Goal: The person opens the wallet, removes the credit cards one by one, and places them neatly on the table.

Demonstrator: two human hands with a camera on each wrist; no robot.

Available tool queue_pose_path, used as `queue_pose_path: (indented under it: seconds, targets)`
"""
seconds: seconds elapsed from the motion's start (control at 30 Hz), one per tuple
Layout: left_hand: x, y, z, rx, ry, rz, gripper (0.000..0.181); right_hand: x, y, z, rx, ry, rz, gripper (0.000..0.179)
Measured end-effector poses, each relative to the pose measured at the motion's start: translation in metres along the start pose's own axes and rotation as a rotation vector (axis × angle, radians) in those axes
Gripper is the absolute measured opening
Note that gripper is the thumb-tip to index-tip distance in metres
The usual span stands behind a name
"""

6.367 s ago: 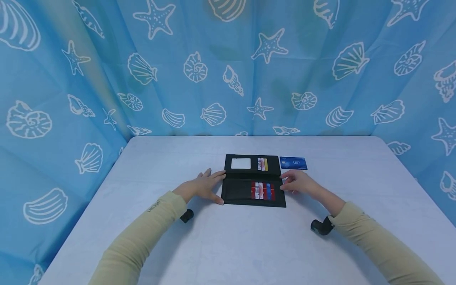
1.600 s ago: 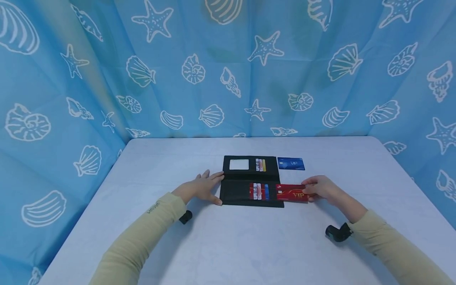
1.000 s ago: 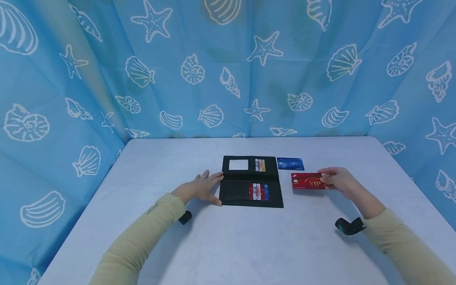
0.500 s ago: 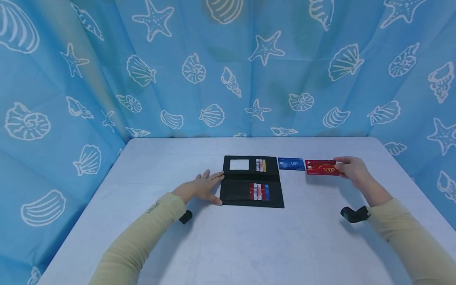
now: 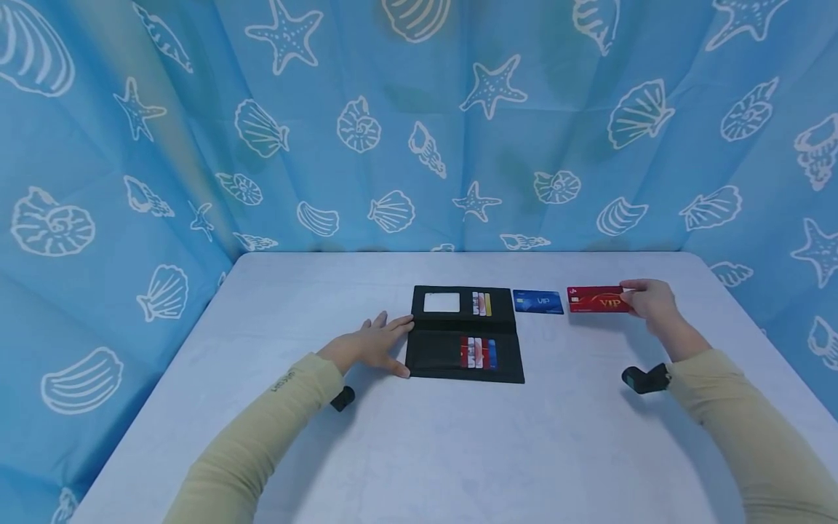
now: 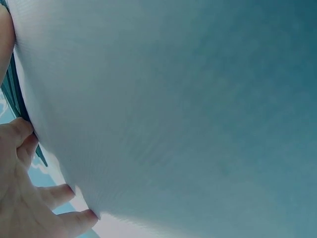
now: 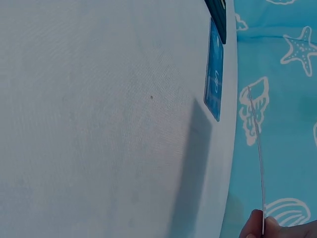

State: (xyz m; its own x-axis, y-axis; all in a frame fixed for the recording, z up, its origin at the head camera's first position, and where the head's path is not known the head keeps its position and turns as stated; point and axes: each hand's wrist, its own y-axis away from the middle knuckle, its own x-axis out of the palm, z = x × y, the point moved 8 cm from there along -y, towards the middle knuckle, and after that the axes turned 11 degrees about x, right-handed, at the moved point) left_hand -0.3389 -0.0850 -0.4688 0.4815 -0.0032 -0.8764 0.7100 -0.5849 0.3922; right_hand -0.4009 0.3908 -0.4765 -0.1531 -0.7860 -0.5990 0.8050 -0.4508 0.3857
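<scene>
An unfolded black wallet lies on the table, with several cards in its slots and a white panel in its upper half. My left hand rests spread at the wallet's left edge, fingertips and thumb touching it. Between thumb and fingers, my right hand pinches the right end of a red VIP card. Seen edge-on in the right wrist view, the red card is up off the table and casts a shadow. A blue VIP card lies flat between the wallet and the red card.
The table has a white cover. Behind and to the left hangs a blue curtain with white shell and starfish prints. A black wrist camera juts from the right sleeve, and another sits under the left wrist.
The right hand has pulled the red card out of the wallet's lower slot and carried it right and back, to the right of the blue card. The left hand stays in place.
</scene>
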Motion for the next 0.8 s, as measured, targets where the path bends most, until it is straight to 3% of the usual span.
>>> queue_pose_path:
  seconds: [0.1, 0.23, 0.63, 0.8]
  targets:
    - [0.0, 0.0, 0.001, -0.003, 0.001, 0.001, 0.1, 0.0, 0.028, 0.014, 0.062, -0.035, 0.023, 0.048]
    - [0.0, 0.0, 0.001, -0.001, 0.007, 0.002, 0.1, 0.0, 0.044, 0.021, 0.098, -0.055, 0.05, 0.047]
    - [-0.001, 0.002, -0.003, 0.014, -0.003, 0.014, 0.099, 0.008, 0.032, 0.007, 0.157, -0.04, 0.045, 0.045]
    - [-0.002, 0.003, -0.004, 0.025, -0.004, 0.017, 0.099, 0.008, 0.035, 0.005, 0.12, -0.006, 0.03, 0.045]
